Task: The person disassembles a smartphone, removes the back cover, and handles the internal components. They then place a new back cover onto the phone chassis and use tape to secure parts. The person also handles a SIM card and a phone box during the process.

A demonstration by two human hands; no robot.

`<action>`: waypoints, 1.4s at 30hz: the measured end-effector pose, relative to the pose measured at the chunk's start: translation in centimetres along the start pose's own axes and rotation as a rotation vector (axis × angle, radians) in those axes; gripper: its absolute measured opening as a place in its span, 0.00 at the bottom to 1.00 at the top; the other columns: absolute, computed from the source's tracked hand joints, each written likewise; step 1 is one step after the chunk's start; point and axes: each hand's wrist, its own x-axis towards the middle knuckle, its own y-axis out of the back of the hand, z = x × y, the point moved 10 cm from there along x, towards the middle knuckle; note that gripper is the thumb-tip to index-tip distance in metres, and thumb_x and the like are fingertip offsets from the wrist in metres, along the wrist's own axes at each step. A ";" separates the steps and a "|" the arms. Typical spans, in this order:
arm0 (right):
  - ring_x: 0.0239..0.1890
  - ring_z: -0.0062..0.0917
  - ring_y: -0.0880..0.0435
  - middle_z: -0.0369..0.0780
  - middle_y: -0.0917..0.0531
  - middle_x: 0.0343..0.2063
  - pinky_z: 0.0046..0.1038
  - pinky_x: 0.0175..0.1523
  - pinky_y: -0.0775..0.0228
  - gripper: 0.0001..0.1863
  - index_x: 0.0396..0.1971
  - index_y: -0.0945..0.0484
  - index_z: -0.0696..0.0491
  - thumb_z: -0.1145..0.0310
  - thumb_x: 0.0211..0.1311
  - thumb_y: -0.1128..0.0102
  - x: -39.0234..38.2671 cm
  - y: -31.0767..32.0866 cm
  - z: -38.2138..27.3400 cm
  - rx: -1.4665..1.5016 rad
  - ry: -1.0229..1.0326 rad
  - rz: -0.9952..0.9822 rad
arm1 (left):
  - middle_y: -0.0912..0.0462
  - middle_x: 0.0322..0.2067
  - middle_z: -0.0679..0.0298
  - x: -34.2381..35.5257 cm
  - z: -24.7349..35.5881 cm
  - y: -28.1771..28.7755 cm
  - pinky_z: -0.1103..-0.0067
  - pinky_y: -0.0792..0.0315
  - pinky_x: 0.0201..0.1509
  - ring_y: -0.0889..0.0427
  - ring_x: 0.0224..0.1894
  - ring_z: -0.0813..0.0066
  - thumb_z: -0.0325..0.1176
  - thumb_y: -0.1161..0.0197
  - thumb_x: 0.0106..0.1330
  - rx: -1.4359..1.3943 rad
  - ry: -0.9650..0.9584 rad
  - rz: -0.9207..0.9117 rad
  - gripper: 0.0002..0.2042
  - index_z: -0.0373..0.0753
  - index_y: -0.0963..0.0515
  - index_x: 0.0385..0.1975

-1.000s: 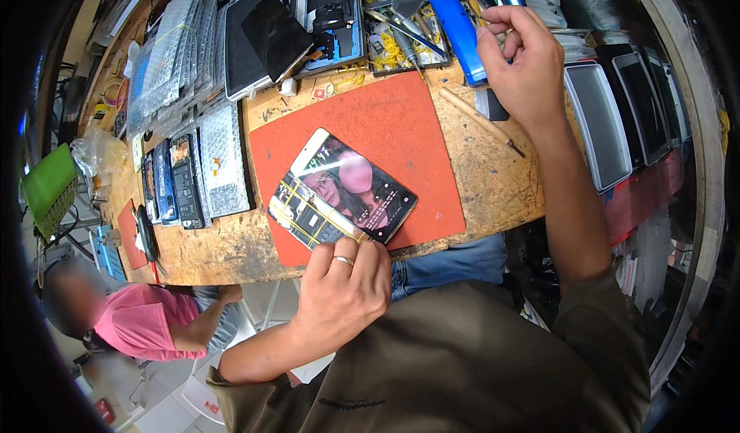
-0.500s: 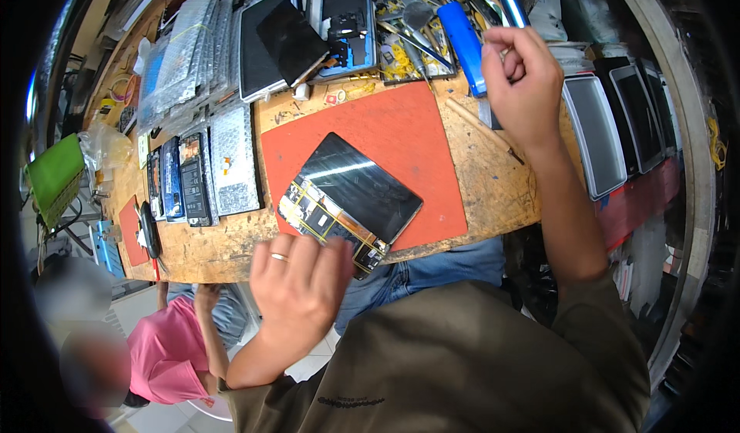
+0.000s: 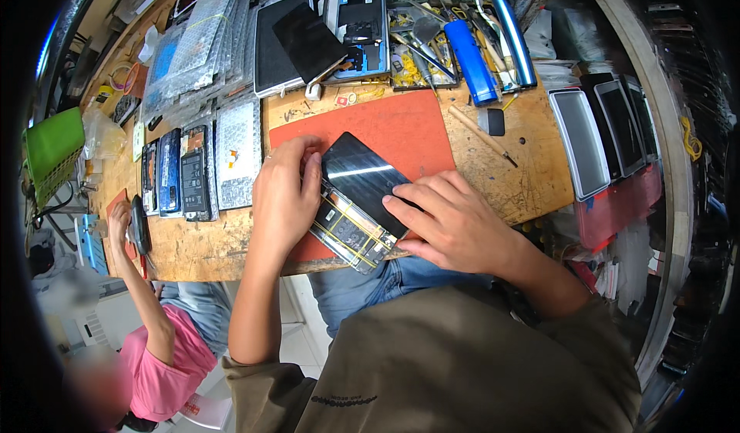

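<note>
An opened device, a phone or small tablet (image 3: pixel 348 233), lies tilted on the orange-red mat (image 3: pixel 408 125). Its bare innards show near the table's front edge, crossed by thin yellow strips or bands. Attached or laid over its far part is a glossy black screen panel (image 3: pixel 358 167). My left hand (image 3: pixel 285 190) grips the device's left edge, with curled fingers partly hiding that corner. At the lower right, my right hand (image 3: pixel 451 221) has fingertips on the panel's edge and the thumb below, pinching that side.
A wooden stick tool (image 3: pixel 482 135) lies right of the mat, near a blue cylinder (image 3: pixel 469 59) and a tray of tools (image 3: pixel 420 48). Left are several phone bodies (image 3: pixel 196 172) and bubble-wrapped packs (image 3: pixel 204 40). A person in pink (image 3: pixel 173 364) sits at the left, one hand on the bench.
My right hand has come down from beside the blue cylinder to the device's right edge. My left hand has moved up to its left edge. The other person's arm has reached onto the bench.
</note>
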 end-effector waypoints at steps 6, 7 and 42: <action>0.50 0.36 0.18 0.43 0.17 0.51 0.40 0.58 0.29 0.33 0.58 0.20 0.58 0.61 0.52 0.22 -0.5 0.4 -0.6 -0.033 0.072 0.102 | 0.15 0.33 0.67 1.5 -2.9 -2.0 0.82 0.27 0.40 0.21 0.34 0.84 0.26 0.38 0.74 -0.386 0.250 -0.135 0.10 0.30 0.20 0.51; 0.49 0.36 0.18 0.44 0.17 0.50 0.39 0.56 0.28 0.32 0.58 0.20 0.58 0.62 0.52 0.22 -0.6 0.7 -0.7 -0.039 0.064 0.137 | 0.17 0.33 0.69 1.8 -3.0 -2.3 0.84 0.28 0.39 0.23 0.34 0.86 0.26 0.38 0.74 -0.454 0.275 -0.156 0.10 0.30 0.20 0.50; 0.43 0.14 0.14 0.37 0.11 0.40 0.21 0.52 0.23 0.07 0.48 0.19 0.60 0.74 0.76 0.40 -0.3 -0.8 8.4 1.339 -0.620 0.328 | 0.13 0.41 0.38 13.0 -0.5 5.4 0.55 0.20 0.56 0.11 0.47 0.42 0.60 0.33 0.65 0.219 0.258 0.182 0.39 0.30 0.28 0.63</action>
